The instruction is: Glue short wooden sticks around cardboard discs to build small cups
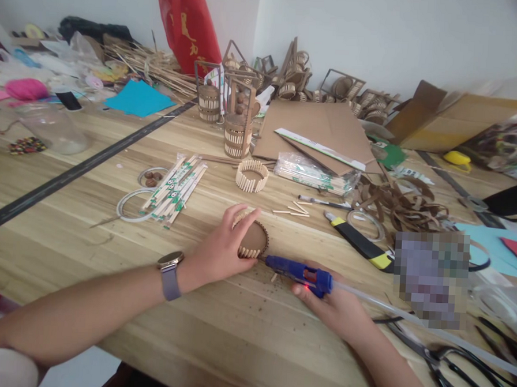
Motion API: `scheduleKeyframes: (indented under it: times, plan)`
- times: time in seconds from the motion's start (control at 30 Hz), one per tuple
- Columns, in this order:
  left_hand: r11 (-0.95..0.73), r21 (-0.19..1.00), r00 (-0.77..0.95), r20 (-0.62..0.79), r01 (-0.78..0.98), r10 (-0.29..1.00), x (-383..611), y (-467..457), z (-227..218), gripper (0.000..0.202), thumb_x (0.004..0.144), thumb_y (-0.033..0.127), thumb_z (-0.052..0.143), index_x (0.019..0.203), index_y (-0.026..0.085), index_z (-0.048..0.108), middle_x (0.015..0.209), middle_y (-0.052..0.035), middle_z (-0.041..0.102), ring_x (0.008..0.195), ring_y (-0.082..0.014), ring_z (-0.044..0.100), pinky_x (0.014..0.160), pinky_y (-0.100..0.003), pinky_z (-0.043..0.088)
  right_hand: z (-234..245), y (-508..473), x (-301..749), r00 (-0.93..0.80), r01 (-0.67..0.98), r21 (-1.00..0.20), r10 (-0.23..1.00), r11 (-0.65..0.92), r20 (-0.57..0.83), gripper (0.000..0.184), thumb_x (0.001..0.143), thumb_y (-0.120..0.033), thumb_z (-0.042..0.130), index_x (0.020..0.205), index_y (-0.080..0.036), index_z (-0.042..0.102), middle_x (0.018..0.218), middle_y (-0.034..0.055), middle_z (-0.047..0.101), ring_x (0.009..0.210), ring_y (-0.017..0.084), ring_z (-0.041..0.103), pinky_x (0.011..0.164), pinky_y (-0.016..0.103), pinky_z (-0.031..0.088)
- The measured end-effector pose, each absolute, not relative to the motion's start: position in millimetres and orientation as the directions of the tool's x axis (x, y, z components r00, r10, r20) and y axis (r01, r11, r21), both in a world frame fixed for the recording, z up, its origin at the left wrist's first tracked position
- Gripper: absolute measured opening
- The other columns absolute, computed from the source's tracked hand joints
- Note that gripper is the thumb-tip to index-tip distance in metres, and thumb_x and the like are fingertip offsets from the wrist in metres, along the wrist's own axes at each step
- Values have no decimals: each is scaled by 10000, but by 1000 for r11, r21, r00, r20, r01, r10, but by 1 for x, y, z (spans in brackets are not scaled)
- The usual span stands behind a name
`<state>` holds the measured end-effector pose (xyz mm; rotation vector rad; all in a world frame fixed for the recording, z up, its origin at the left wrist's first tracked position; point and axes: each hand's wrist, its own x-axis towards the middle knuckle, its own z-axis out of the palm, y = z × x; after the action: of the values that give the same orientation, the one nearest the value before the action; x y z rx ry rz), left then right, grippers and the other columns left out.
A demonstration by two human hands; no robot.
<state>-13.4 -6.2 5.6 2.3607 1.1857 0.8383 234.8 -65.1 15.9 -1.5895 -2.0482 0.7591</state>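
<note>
With thumb and fingers around its left edge, my left hand (221,246) steadies a round brown cardboard base (255,235). A corrugated strip rims the base, and a row of short wooden sticks (249,253) stands along its near side. My right hand (343,310) grips a blue hot glue gun (291,270) with a red light lit. Its nozzle meets or nearly meets the near right rim of the base; I cannot tell which. A long clear glue stick (391,309) sticks out from the back of the gun. Several loose short sticks (299,208) lie beyond.
A finished ring of sticks (251,177) stands farther back, before small wooden buckets (238,136). Wrapped chopsticks (174,192) and a tape roll (134,204) lie left. A utility knife (362,243), brown strips (396,203) and scissors (443,359) are on the right.
</note>
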Motion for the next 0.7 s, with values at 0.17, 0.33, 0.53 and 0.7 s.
scheduleKeyframes:
  times: [0.17, 0.33, 0.53, 0.7]
  plan:
    - [-588, 543, 478, 346, 600, 807, -13, -6, 6, 946, 707, 183, 777, 1463, 284, 216, 1435, -149, 287, 1386, -354, 324, 1130, -564, 356, 17, -65, 234, -255, 727, -653, 967, 212, 31, 340, 822, -548, 561, 824, -221, 652, 769, 73, 715, 712, 240, 674, 653, 330, 535]
    - [-584, 551, 475, 345, 596, 810, -13, -5, 5, 926, 706, 183, 768, 1459, 263, 235, 1438, -157, 292, 1377, -364, 334, 1121, -567, 367, 17, -65, 235, -233, 732, -654, 972, 190, 23, 364, 811, -575, 571, 820, -223, 663, 741, 64, 704, 690, 238, 670, 632, 323, 530]
    - [-586, 560, 476, 348, 586, 808, -13, -5, 5, 925, 709, 189, 760, 1462, 285, 231, 1438, -146, 302, 1383, -366, 325, 1127, -580, 351, 15, -65, 235, -221, 750, -640, 975, 167, -5, 362, 797, -578, 571, 763, -226, 647, 716, 70, 697, 676, 253, 668, 629, 347, 535]
    - [-581, 572, 475, 343, 579, 811, -14, -6, 6, 940, 698, 189, 770, 1462, 305, 235, 1445, -135, 303, 1377, -375, 334, 1117, -584, 361, 17, -63, 234, -154, 706, -691, 986, 155, 64, 325, 796, -553, 563, 801, -247, 673, 769, 70, 726, 722, 280, 688, 638, 362, 546]
